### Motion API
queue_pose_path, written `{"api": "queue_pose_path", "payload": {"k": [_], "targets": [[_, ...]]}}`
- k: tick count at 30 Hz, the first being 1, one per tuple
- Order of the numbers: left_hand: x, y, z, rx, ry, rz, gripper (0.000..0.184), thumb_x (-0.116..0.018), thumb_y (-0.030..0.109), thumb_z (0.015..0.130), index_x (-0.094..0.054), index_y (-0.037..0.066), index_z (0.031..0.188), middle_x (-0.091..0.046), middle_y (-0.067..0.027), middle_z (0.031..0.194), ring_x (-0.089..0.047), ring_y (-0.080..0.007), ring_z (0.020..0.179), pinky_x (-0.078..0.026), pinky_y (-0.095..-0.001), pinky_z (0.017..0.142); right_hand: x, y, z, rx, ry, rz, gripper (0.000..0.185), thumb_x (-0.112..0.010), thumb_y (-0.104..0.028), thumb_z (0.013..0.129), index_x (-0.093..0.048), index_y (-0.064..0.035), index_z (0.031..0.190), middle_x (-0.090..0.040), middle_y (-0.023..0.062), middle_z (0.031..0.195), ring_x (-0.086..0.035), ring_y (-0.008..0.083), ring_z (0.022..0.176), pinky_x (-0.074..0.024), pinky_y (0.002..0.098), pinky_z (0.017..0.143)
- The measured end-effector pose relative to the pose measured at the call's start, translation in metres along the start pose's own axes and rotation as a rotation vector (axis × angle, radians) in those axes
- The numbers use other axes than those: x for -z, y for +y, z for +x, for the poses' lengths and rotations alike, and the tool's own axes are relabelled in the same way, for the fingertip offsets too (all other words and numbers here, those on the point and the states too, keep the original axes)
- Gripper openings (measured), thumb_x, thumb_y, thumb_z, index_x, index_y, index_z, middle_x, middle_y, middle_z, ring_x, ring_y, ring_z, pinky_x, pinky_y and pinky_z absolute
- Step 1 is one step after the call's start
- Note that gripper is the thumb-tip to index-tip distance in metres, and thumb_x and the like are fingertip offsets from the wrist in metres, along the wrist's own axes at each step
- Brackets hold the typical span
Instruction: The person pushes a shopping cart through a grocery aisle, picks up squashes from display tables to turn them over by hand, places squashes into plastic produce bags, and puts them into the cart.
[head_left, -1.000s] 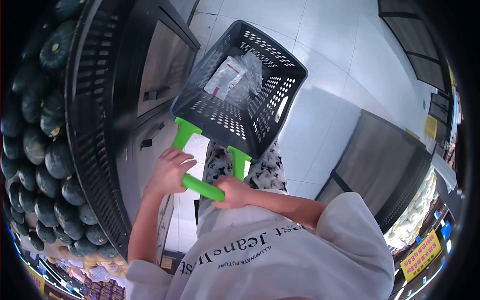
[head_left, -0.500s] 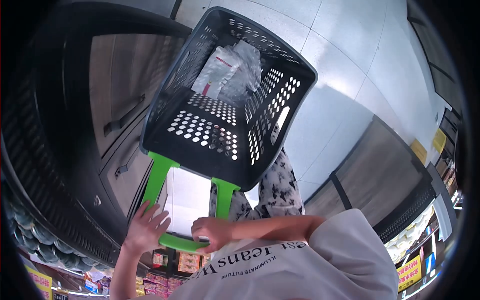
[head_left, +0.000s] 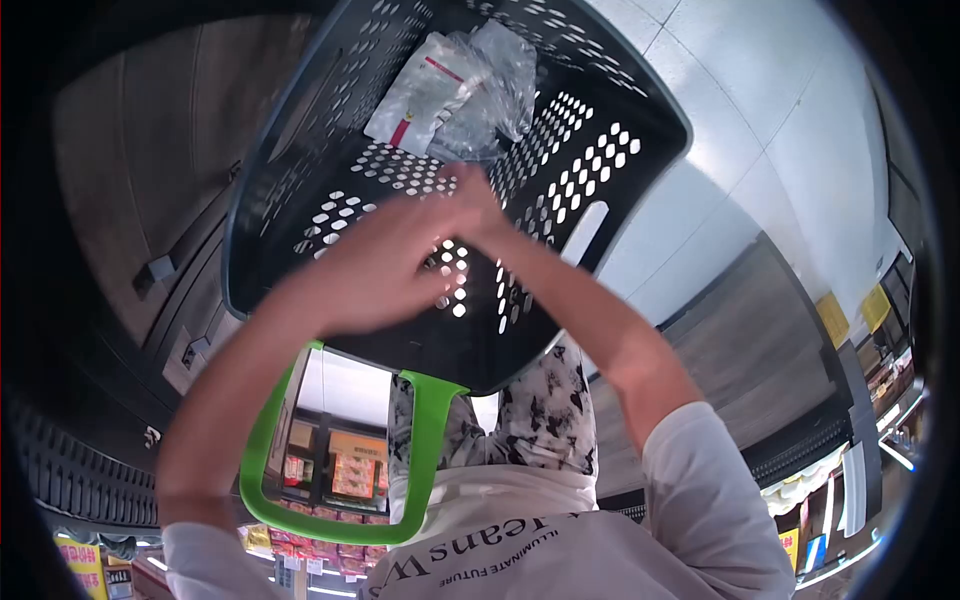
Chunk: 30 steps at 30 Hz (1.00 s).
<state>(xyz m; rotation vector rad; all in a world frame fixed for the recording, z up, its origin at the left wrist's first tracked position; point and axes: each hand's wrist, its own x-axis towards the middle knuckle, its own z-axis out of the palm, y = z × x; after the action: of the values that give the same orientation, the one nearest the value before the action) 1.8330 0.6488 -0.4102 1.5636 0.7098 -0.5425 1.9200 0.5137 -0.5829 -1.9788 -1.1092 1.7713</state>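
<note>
Both my hands reach over the dark grey shopping basket (head_left: 400,350), whose side walls and floor have rows of holes. Blurred by motion, my left hand (head_left: 385,260) has its thumb apart from the fingers, with nothing seen between them. My right hand (head_left: 470,205) meets or overlaps the left fingertips; its own fingers are too smeared to read. Just beyond them, clear plastic bags (head_left: 490,90) with a white and red label lie at the far end inside the basket. The green handle (head_left: 425,450) sticks out toward my body, with neither hand on it.
Dark cabinets with wood-look panels (head_left: 125,210) stand close on the left. A similar display unit (head_left: 730,370) is on the right. Pale floor tiles (head_left: 720,90) show beyond the basket. Shelves with packaged goods (head_left: 355,470) appear below the handle.
Both hands have left the green handle and moved forward over the basket, coming together. The basket now appears larger and closer, and the handle has swung slightly left.
</note>
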Motion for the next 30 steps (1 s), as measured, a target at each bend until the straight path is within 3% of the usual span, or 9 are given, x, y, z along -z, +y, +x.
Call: {"api": "queue_pose_path", "payload": {"k": [2,5,7,9,11,17,21,25,30], "targets": [[-0.005,-0.041,0.082,0.340,-0.060,-0.207,0.051,-0.063,0.032,0.083,-0.050,0.000,0.121,-0.058,-0.0172,0.115,-0.058,-0.0247,0.102,-0.045,-0.0337,0.085,-0.002,0.049,0.045,-0.151,-0.073,-0.126,0.054,-0.067,-0.034,0.071,-0.055,-0.0027,0.113,-0.052,0.0236,0.115,-0.054,0.0408,0.106,-0.0451,0.0424,0.091],[-0.069,-0.129,0.176,0.478,0.590,-0.375,0.049,-0.060,0.032,0.080,-0.053,-0.001,0.117,-0.063,-0.0180,0.102,-0.062,-0.0198,0.088,-0.047,-0.0306,0.077,0.020,0.085,0.085,-0.351,-0.083,-0.148,0.054,-0.065,-0.035,0.073,-0.057,-0.0075,0.118,-0.047,0.0233,0.123,-0.050,0.0372,0.114,-0.0427,0.0400,0.096],[-0.096,-0.122,0.191,0.807,0.546,-0.428,0.045,-0.058,0.027,0.080,-0.054,0.001,0.116,-0.063,-0.0168,0.106,-0.062,-0.0219,0.092,-0.047,-0.0320,0.080,0.014,0.138,0.117,-0.435,-0.076,-0.158,0.060,-0.065,-0.041,0.068,-0.057,-0.0125,0.121,-0.047,0.0245,0.122,-0.051,0.0354,0.114,-0.0419,0.0382,0.098],[-0.123,-0.127,0.191,0.534,0.219,-0.492,0.045,-0.060,0.027,0.079,-0.055,0.003,0.117,-0.064,-0.0156,0.105,-0.062,-0.0277,0.095,-0.047,-0.0356,0.082,0.023,0.160,0.133,-0.442,-0.108,-0.016,0.060,-0.065,-0.042,0.067,-0.058,-0.0150,0.121,-0.046,0.0270,0.124,-0.050,0.0374,0.114,-0.0408,0.0379,0.099],[-0.154,-0.136,0.181,0.275,0.305,-0.383,0.045,-0.062,0.027,0.079,-0.056,0.005,0.118,-0.064,-0.0146,0.105,-0.062,-0.0263,0.092,-0.047,-0.0343,0.082,0.022,0.163,0.144,-0.277,-0.070,-0.285,0.062,-0.065,-0.044,0.066,-0.058,-0.0166,0.121,-0.042,0.0296,0.128,-0.046,0.0371,0.119,-0.0388,0.0377,0.101],[-0.183,-0.197,0.173,0.724,0.361,-0.856,0.053,-0.059,0.033,0.083,-0.049,0.003,0.125,-0.061,-0.0153,0.107,-0.058,-0.0248,0.102,-0.043,-0.0333,0.090,0.016,0.168,0.196,-0.424,-0.040,-0.036,0.068,-0.065,-0.054,0.069,-0.051,-0.0278,0.130,-0.008,0.0165,0.151,-0.031,0.0320,0.132,-0.0336,0.0361,0.105],[-0.180,-0.212,0.170,0.718,0.483,-0.959,0.051,-0.057,0.032,0.084,-0.049,0.003,0.125,-0.059,-0.0163,0.114,-0.055,-0.0256,0.109,-0.039,-0.0321,0.095,0.017,0.243,0.248,-0.362,0.041,0.122,0.064,-0.064,-0.037,0.080,-0.042,-0.0153,0.137,-0.038,0.0145,0.141,-0.036,0.0282,0.130,-0.0266,0.0400,0.107],[-0.163,-0.207,0.174,0.765,0.558,-0.995,0.051,-0.058,0.030,0.084,-0.048,0.002,0.126,-0.056,-0.0171,0.118,-0.054,-0.0252,0.110,-0.039,-0.0331,0.094,0.015,0.168,0.185,-0.409,0.148,0.155,0.054,-0.064,-0.037,0.076,-0.056,-0.0164,0.126,-0.065,0.0115,0.107,-0.062,0.0226,0.101,-0.0462,0.0331,0.088],[-0.152,-0.173,0.143,0.812,0.605,-1.265,0.066,-0.053,0.040,0.088,-0.027,0.010,0.140,-0.041,-0.0109,0.132,-0.045,-0.0255,0.115,-0.038,-0.0383,0.093,-0.001,0.105,0.116,-0.251,0.357,0.119,0.021,-0.066,-0.023,0.075,-0.072,-0.0094,0.090,-0.069,0.0106,0.090,-0.064,0.0236,0.083,-0.0484,0.0317,0.080]]}}
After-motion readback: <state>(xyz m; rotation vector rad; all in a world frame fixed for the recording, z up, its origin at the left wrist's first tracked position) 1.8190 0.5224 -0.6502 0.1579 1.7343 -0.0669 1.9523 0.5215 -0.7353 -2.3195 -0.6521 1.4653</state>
